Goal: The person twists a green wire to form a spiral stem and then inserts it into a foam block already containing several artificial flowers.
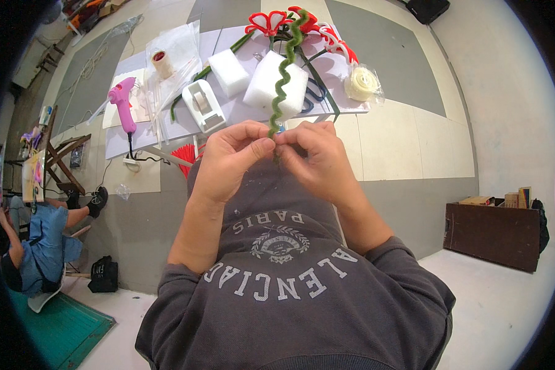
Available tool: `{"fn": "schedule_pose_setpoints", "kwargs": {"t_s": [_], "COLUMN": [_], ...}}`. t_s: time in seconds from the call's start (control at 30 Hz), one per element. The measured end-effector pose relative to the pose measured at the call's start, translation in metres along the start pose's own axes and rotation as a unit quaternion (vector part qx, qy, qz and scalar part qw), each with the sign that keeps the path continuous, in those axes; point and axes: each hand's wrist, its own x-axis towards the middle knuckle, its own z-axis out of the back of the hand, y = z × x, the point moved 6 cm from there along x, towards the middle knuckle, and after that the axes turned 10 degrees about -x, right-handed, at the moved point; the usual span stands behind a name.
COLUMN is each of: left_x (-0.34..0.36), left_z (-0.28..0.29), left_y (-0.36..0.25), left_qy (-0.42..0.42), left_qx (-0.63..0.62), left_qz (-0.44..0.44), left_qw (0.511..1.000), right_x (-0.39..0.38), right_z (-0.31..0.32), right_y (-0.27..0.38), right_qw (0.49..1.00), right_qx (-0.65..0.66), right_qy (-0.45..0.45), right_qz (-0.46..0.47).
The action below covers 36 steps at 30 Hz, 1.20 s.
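A green fuzzy pipe cleaner (280, 92), bent into even waves, stands upright in front of me. Its lower end is pinched between the thumb and fingers of my left hand (231, 157). My right hand (319, 159) grips the same end from the other side, the fingertips of both hands almost meeting. Behind the pipe cleaner sits a white foam block (259, 89), with a smaller foam block (229, 73) to its left. Red and white pipe-cleaner flowers (269, 24) with green stems lie at the table's far side.
On the white table (151, 143) are a pink glue gun (123, 108), a white tape dispenser (205, 110), a brown tape roll (162, 64), blue-handled scissors (316, 92) and a cream ribbon roll (361, 84). Red pipe cleaners (184, 158) are bunched below its edge. Another person (43, 240) sits at far left.
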Motion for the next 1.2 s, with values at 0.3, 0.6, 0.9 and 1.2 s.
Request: {"fn": "schedule_pose_setpoints", "kwargs": {"t_s": [0.3,0.6,0.9,1.2], "left_x": [0.001,-0.001,-0.007,-0.010], "left_z": [0.000,-0.006,-0.006,-0.005], "left_y": [0.003,0.005,0.005,0.013], "left_qy": [0.018,0.074,-0.056,-0.144], "left_qx": [0.010,0.002,0.109,0.210], "left_qz": [-0.055,0.001,-0.155,-0.237], "left_qw": [0.998,0.997,0.980,0.938], "right_x": [-0.001,-0.001,0.001,0.000], "right_z": [-0.002,-0.003,0.001,-0.006], "right_y": [-0.002,-0.001,-0.016,-0.011], "right_qw": [0.996,0.996,0.983,0.959], "right_qx": [0.072,0.039,0.136,0.224], "right_qy": [0.043,0.085,-0.050,-0.057], "right_qz": [-0.033,0.011,-0.113,-0.161]}}
